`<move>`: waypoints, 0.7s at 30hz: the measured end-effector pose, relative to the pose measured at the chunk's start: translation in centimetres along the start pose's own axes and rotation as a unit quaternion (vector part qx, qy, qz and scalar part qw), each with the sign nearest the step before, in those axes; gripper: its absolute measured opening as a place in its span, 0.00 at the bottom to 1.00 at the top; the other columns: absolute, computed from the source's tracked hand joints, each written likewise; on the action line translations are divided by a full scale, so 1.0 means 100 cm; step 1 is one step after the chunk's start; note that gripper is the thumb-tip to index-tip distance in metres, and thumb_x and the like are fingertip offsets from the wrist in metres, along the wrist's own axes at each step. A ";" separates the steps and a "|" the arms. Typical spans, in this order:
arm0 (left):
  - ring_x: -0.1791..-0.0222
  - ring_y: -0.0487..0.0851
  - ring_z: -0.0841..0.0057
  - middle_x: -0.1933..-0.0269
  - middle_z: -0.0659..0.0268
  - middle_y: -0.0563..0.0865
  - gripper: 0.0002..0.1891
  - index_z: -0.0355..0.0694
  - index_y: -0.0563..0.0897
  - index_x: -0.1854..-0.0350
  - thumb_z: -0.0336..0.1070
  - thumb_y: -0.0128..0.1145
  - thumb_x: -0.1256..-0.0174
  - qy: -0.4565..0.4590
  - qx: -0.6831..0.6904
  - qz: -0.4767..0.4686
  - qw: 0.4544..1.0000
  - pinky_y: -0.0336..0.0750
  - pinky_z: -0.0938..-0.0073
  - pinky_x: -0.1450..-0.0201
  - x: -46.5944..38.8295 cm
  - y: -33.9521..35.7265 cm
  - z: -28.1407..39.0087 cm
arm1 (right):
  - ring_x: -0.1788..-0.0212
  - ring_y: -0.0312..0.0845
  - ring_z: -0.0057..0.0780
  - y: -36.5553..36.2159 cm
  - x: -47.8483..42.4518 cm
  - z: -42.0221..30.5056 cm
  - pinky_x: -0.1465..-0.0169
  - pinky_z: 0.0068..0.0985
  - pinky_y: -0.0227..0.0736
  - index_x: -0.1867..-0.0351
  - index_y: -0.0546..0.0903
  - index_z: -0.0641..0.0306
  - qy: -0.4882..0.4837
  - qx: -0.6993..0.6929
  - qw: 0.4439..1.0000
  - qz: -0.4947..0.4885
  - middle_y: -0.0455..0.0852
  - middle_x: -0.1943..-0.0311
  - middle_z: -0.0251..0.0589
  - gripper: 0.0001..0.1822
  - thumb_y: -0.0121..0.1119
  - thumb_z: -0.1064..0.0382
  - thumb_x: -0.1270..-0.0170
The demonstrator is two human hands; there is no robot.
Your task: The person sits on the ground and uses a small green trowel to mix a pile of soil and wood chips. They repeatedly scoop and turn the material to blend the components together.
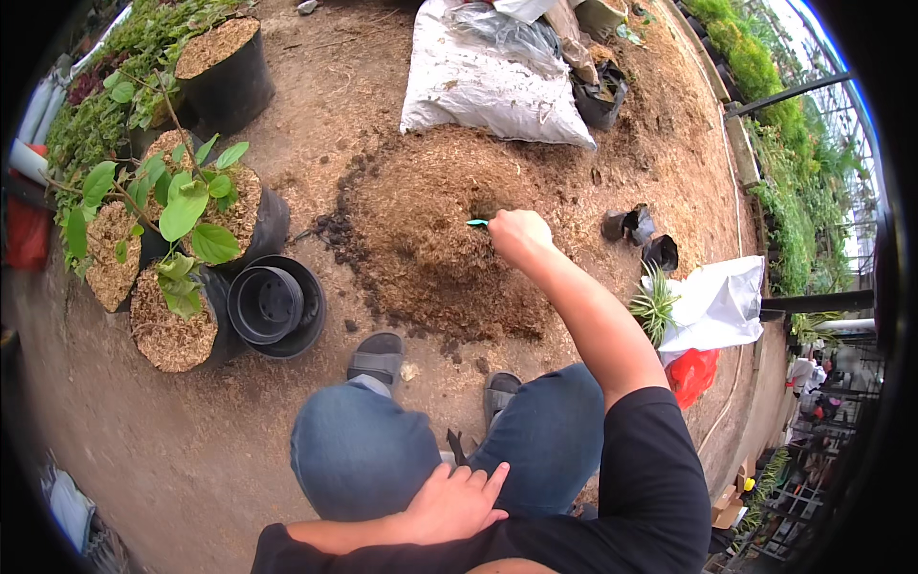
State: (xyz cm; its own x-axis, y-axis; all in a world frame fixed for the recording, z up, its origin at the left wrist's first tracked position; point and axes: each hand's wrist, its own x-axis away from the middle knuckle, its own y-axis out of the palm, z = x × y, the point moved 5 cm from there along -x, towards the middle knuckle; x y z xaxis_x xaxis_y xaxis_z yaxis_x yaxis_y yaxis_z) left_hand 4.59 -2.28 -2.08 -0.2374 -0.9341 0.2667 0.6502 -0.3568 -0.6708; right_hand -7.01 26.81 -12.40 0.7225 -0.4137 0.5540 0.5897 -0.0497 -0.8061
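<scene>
My right hand (pixel 521 237) is closed around a small teal-tipped tool (pixel 478 222). Only the tool's end shows; my fist hides the rest, so its kind is unclear. It is held over a broad mound of brown, fibrous potting mix (pixel 430 265), beside a dark hollow (pixel 491 202) in the top. My left hand (pixel 459 499) holds nothing and lies across my lap, index finger spread from the others. Just beyond its fingers, a thin black piece (pixel 456 446) pokes up between my knees.
Filled black planting bags (pixel 226 82), a leafy plant (pixel 183 212) and nested black pots (pixel 265 305) stand left. A white sack (pixel 495 86) lies beyond the mound. To the right are small black polybags (pixel 635 226), a spiky plant (pixel 654 301), a white bag (pixel 717 305) and a red bag (pixel 693 377).
</scene>
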 end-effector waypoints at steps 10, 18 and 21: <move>0.64 0.78 0.74 0.58 0.66 0.80 0.33 0.41 0.68 0.40 0.58 0.50 0.42 -0.006 0.018 0.003 1.000 0.67 0.71 0.60 0.001 -0.001 -0.005 | 0.63 0.82 0.37 0.035 -0.020 -0.004 0.63 0.31 0.77 0.68 0.83 0.64 0.097 -0.042 0.994 0.039 0.83 0.66 0.45 0.10 0.49 0.65 0.43; 0.61 0.78 0.72 0.53 0.63 0.79 0.33 0.42 0.68 0.39 0.58 0.50 0.42 -0.017 -0.005 0.028 0.999 0.67 0.70 0.58 0.007 -0.002 -0.004 | 0.66 0.83 0.38 0.005 -0.008 0.007 0.62 0.33 0.76 0.68 0.83 0.64 0.090 -0.083 0.992 0.040 0.84 0.70 0.46 0.11 0.48 0.66 0.42; 0.61 0.78 0.72 0.53 0.63 0.79 0.33 0.42 0.68 0.39 0.59 0.50 0.42 -0.024 -0.002 0.026 0.999 0.68 0.70 0.58 0.010 0.000 -0.003 | 0.60 0.82 0.37 0.007 -0.001 0.005 0.58 0.32 0.76 0.66 0.84 0.61 0.120 -0.111 0.987 0.007 0.85 0.64 0.45 0.12 0.48 0.65 0.43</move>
State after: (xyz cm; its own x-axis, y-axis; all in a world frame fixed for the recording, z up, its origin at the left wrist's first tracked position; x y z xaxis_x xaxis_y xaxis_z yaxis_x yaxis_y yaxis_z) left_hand 4.17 -3.21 -2.04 -0.1681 -0.9494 0.2652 0.6577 -0.3084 -0.6872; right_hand -6.52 27.25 -12.95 0.6074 -0.6178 0.4995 0.4685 -0.2292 -0.8532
